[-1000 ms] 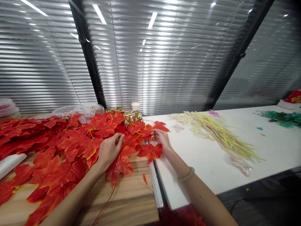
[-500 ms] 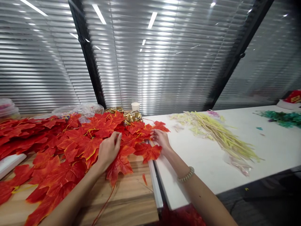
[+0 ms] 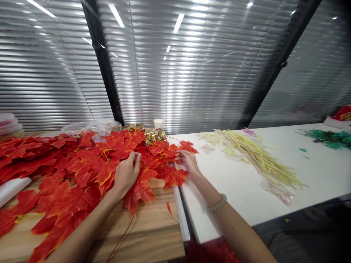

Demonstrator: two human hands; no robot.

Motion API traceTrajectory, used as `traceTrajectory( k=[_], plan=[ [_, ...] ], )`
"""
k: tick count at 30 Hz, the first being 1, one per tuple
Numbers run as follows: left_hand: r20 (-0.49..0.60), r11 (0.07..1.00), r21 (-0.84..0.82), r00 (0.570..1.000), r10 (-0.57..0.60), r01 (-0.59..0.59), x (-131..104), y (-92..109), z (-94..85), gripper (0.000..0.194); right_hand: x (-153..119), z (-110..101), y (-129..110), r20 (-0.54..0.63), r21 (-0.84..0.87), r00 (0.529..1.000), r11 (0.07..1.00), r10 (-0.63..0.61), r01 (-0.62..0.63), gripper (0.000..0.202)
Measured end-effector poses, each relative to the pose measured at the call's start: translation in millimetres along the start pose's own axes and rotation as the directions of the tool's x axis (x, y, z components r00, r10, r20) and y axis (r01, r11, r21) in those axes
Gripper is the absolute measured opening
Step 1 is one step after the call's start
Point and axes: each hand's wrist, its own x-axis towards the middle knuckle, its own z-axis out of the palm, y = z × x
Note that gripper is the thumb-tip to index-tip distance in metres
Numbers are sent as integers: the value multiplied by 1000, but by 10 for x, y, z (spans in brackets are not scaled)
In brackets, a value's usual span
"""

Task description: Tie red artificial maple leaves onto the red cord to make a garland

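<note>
On leaf pile (image 3: 82, 164): left hand (image 3: 126, 174) fingers curled tighter.

The artificial maple leaves (image 3: 90, 168) look like thin matt cloth with yellowish plastic veins. Under them the wooden table (image 3: 153, 226) shows a smooth grain finish; the adjoining white table (image 3: 241, 193) is smooth and matt. At the far edge sit glossy gold foil wrappers (image 3: 155, 135), a paper cup (image 3: 158, 123) and crinkled clear plastic bags (image 3: 93, 128).
</note>
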Motion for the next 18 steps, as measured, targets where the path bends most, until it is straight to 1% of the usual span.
traceTrajectory(
  k=[9,18],
  plan=[
    [6,1000,6,1000,11,-11,0,13,-4,29,-1,8,9,1,-21,1000,1000,-21,21,14],
    [59,994,69,995,84,-88,-18,6,48,29,-8,19,13,39,-46,999,999,-20,22,17]
  ],
)
